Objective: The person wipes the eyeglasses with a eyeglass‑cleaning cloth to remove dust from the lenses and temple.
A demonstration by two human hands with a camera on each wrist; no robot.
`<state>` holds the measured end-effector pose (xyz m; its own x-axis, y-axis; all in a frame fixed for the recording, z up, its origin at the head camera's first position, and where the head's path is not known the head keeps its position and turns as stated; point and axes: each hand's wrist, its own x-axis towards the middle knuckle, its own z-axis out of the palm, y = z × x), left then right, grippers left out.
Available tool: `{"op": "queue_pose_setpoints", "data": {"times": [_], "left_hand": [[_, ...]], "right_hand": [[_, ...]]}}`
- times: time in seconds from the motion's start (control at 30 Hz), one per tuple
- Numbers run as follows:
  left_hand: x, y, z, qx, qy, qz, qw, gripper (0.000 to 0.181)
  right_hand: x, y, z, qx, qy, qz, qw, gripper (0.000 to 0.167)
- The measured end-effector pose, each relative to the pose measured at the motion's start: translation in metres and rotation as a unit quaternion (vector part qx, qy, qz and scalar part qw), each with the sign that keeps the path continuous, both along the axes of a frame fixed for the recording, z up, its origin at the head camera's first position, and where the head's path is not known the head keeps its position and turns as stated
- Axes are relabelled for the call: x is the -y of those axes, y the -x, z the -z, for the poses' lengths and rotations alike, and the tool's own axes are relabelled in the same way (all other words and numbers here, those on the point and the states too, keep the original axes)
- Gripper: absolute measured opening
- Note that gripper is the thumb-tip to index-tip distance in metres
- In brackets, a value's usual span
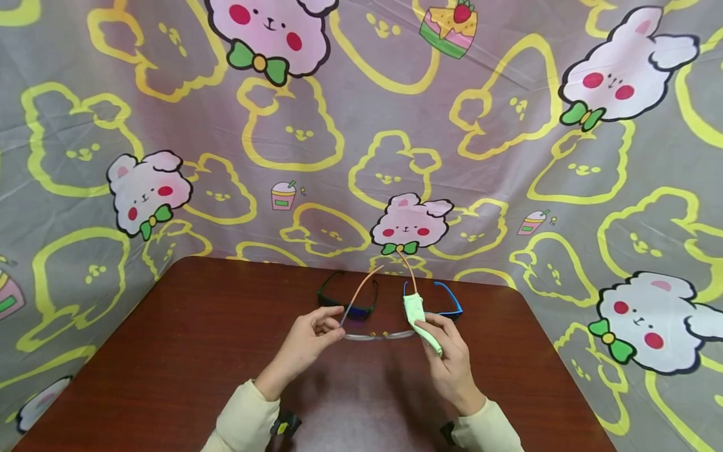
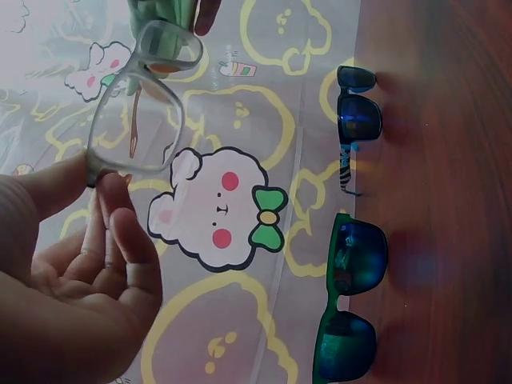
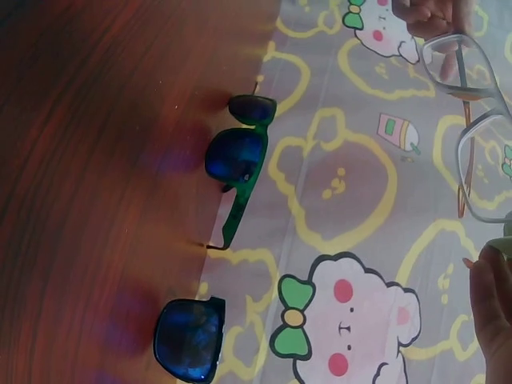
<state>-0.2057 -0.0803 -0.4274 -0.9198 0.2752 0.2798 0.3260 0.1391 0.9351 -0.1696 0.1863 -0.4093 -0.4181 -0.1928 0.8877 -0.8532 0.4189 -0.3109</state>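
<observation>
A pair of clear-framed eyeglasses (image 1: 369,337) with thin orange-brown temples is held up above the table, temples pointing away from me. My left hand (image 1: 307,339) pinches it at the left end of the frame, near the hinge, between thumb and fingers. With my right hand (image 1: 450,361) I grip a light green cloth (image 1: 415,309) that wraps the right temple near its hinge; the temple's tip sticks out beyond it. In the left wrist view the lens (image 2: 138,120) lies just above the left fingertips. The right wrist view catches only part of the right hand at its edge.
Green-framed sunglasses (image 1: 368,309) and blue-framed sunglasses (image 1: 455,310) with dark lenses stand on the brown table (image 1: 198,339), beyond the hands. A grey cloth backdrop (image 1: 350,113) with cartoon faces rises behind the table's far edge and at both sides.
</observation>
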Motion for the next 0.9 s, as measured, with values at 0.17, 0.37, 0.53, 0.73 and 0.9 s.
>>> {"op": "queue_pose_setpoints", "data": {"times": [0.17, 0.37, 0.53, 0.73, 0.9], "left_hand": [[0.0, 0.0, 0.0, 0.012, 0.024, -0.006, 0.9996, 0.02], [0.0, 0.001, 0.002, 0.016, 0.019, -0.019, 0.9995, 0.014], [0.001, 0.0, 0.001, -0.001, 0.04, -0.064, 0.9972, 0.009], [0.001, -0.001, 0.001, -0.042, 0.078, -0.119, 0.989, 0.01], [-0.002, -0.002, 0.002, -0.076, 0.095, -0.145, 0.982, 0.011]], "right_hand": [[0.003, -0.004, -0.004, 0.004, 0.004, -0.013, 0.9999, 0.017], [0.002, 0.001, 0.0, -0.03, -0.002, -0.017, 0.9994, 0.022], [-0.003, 0.007, 0.012, -0.044, 0.017, 0.003, 0.9989, 0.024], [-0.002, 0.009, 0.012, -0.058, 0.049, 0.02, 0.9969, 0.018], [0.001, 0.01, 0.015, -0.054, 0.027, 0.034, 0.9976, 0.014]]}}
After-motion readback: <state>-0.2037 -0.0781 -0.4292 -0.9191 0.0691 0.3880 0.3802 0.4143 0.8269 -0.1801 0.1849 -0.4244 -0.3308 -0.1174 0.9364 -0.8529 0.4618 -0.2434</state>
